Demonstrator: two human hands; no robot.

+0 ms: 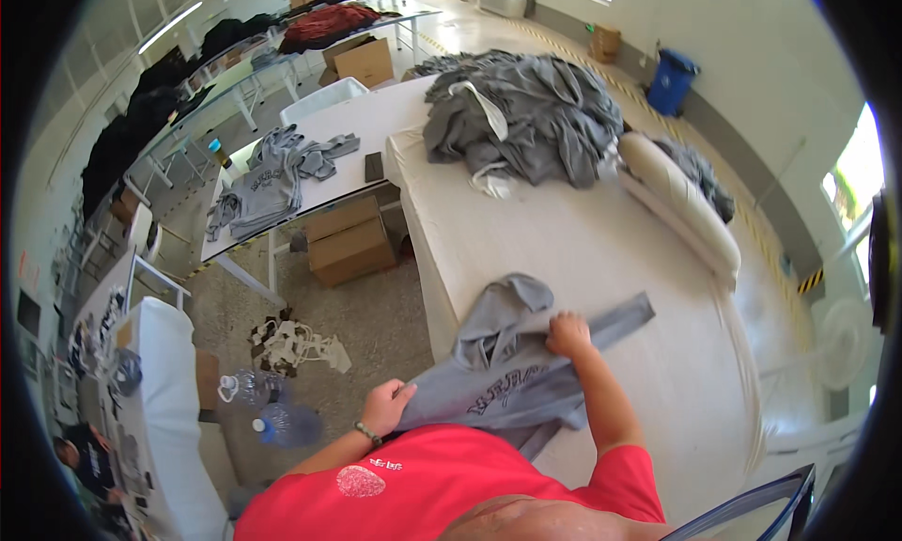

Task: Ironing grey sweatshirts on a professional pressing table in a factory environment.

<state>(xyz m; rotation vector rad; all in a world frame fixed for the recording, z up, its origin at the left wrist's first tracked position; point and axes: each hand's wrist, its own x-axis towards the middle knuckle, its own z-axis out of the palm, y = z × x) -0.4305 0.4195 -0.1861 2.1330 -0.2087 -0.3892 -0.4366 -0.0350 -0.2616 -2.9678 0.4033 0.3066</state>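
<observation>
A grey hooded sweatshirt (503,376) with dark lettering across its chest lies at the near edge of the cream cloth-covered table (611,250). Its hood points away from me, and one sleeve stretches out to the right. My left hand (383,407) is closed on the left side of the garment, thumb on top, just off the table's edge. Near the shoulder beside the hood, my right hand (568,334) is closed on the fabric, fingers curled under. My red shirt hides the lower part of the sweatshirt.
Grey garments form a large heap (526,113) at the table's far end, beside a long cream roll (681,203). Left of it, a white table (352,118) carries a folded grey sweatshirt (268,193) and a dark phone (374,167). A cardboard box (349,245) and plastic bottles (289,425) stand below.
</observation>
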